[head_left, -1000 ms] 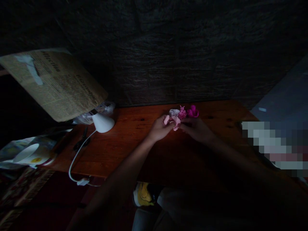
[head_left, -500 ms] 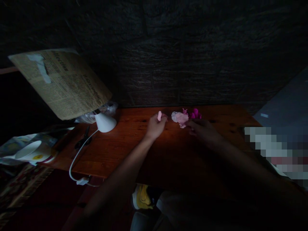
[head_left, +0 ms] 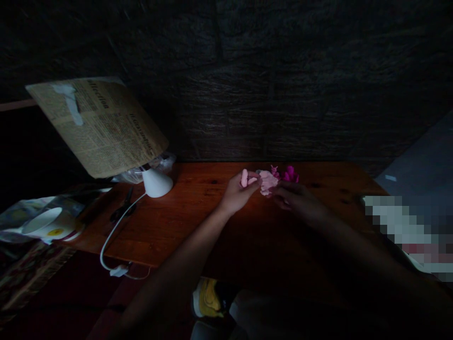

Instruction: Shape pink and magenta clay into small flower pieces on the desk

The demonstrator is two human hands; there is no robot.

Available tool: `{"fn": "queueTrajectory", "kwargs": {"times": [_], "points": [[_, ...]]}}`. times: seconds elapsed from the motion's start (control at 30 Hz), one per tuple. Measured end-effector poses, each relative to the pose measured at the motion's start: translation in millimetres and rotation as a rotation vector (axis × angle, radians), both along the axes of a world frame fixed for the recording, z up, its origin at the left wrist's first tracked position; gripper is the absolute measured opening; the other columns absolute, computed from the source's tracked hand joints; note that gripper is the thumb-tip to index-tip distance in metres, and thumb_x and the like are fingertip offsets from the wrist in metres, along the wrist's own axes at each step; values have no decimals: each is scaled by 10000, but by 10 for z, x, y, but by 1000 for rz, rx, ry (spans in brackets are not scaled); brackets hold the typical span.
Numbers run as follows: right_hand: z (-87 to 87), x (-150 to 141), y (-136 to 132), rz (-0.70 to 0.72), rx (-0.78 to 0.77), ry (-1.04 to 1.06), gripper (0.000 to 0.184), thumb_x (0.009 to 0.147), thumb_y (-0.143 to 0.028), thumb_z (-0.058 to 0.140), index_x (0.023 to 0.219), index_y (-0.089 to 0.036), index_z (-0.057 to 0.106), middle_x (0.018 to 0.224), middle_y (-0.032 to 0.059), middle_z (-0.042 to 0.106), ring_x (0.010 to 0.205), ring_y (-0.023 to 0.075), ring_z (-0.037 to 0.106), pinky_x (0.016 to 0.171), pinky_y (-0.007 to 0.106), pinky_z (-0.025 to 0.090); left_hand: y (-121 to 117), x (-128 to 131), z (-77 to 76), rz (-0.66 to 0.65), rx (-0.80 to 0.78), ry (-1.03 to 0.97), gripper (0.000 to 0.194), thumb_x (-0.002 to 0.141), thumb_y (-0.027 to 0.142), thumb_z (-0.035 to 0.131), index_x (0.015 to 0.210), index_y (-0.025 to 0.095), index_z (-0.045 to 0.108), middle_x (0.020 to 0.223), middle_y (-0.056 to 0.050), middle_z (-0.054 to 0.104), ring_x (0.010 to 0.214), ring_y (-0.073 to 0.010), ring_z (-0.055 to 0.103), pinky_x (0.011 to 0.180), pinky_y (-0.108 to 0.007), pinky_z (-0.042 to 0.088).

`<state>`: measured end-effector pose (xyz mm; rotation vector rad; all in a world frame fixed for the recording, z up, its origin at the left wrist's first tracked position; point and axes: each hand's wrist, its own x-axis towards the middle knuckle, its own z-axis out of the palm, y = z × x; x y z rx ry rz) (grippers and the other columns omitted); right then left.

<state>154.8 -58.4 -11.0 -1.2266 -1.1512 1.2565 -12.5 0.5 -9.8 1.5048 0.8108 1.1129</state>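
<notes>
Both my hands meet over the back of a wooden table. My left hand point(head_left: 236, 192) is closed, with a small pale pink clay roll point(head_left: 244, 178) showing at its curled fingers. Its thumb and fingertips reach the left edge of a flattened, ragged pale pink clay piece point(head_left: 269, 181). At the right edge of that piece, my right hand point(head_left: 295, 198) pinches with its fingertips; they are dark and partly hidden. Just behind stand a small pink figure-like bit point(head_left: 274, 170) and a magenta, petal-shaped piece point(head_left: 291, 174).
A lamp with a newsprint shade point(head_left: 102, 127) and white base point(head_left: 157, 183) stands left on the wooden table point(head_left: 184, 222). Its white cord point(head_left: 109, 241) hangs over the front edge. Dark scissors point(head_left: 122, 208) lie beside it. A white paper cup point(head_left: 49, 224) is further left.
My left hand has moved right, from apart to touching the flattened pink clay piece. My right hand stays at that piece's right side. The view has shifted slightly.
</notes>
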Motion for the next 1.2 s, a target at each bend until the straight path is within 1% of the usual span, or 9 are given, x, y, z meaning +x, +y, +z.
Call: {"fn": "queueTrajectory", "kwargs": {"times": [0.17, 0.27, 0.43, 0.5, 0.6, 0.73, 0.9, 1.03, 1.2], "points": [[39, 29, -13, 19, -78, -235, 296, 746, -462, 676, 834, -180, 686, 668, 14, 656, 509, 101, 490, 461, 220, 337, -28, -21, 88, 29, -140, -33, 233, 753, 277, 725, 943, 145, 704, 654, 18, 608, 580, -68, 498, 547, -193, 361], [65, 80, -5, 113, 40, -437, 291, 808, -461, 622, 899, -204, 722, 691, 18, 688, 568, 142, 572, 513, 243, 410, -7, -33, 108, -13, -223, -92, 226, 759, 271, 705, 943, 141, 718, 641, 13, 598, 496, -43, 416, 451, -183, 260], [97, 167, -1, -117, 160, -712, 289, 846, -448, 595, 838, -196, 738, 717, 43, 693, 626, 188, 596, 584, 298, 417, 35, -38, 109, -128, -382, -210, 236, 738, 212, 661, 946, 124, 729, 902, -107, 719, 668, -93, 587, 410, -172, 211], [95, 160, -6, -146, 110, -618, 299, 851, -443, 596, 732, -186, 691, 651, 34, 637, 578, 166, 543, 539, 291, 375, 33, -34, 108, -173, -404, -224, 267, 725, 208, 662, 968, 122, 730, 1009, -138, 728, 743, -120, 631, 406, -174, 194], [80, 114, -4, -141, -22, -273, 253, 836, -404, 625, 690, -198, 615, 578, -12, 531, 495, 119, 439, 459, 262, 308, 15, -28, 103, -212, -385, -212, 314, 699, 204, 687, 999, 123, 731, 1051, -146, 724, 744, -124, 642, 404, -184, 177], [102, 112, 16, -54, -199, 94, 83, 828, -277, 604, 799, -207, 638, 717, 20, 643, 604, 127, 577, 554, 244, 479, -5, -31, 95, -215, -346, -174, 317, 660, 170, 730, 975, 127, 737, 997, -107, 723, 563, -45, 526, 398, -193, 169], [157, 214, 3, 156, -170, 175, 167, 771, -206, 606, 889, -233, 720, 1078, 62, 748, 991, 192, 690, 895, 339, 565, -9, -33, 82, -186, -342, -121, 392, 675, 193, 759, 1063, 144, 727, 933, -65, 718, 429, 9, 325, 387, -204, 169], [160, 225, -24, 168, -121, 223, 189, 685, -150, 682, 834, -237, 758, 1088, 37, 762, 1011, 212, 705, 1023, 397, 527, -10, -22, 62, -163, -316, -68, 388, 678, 221, 774, 1055, 136, 733, 911, -70, 720, 455, -9, 368, 392, -200, 184], [142, 194, -28, 183, -111, 271, 224, 726, -158, 730, 939, -219, 767, 1079, 47, 766, 1093, 208, 688, 1061, 403, 503, -19, -21, 45, -146, -288, -24, 344, 689, 232, 774, 1018, 134, 741, 839, -56, 726, 479, -36, 435, 419, -194, 250]]}}
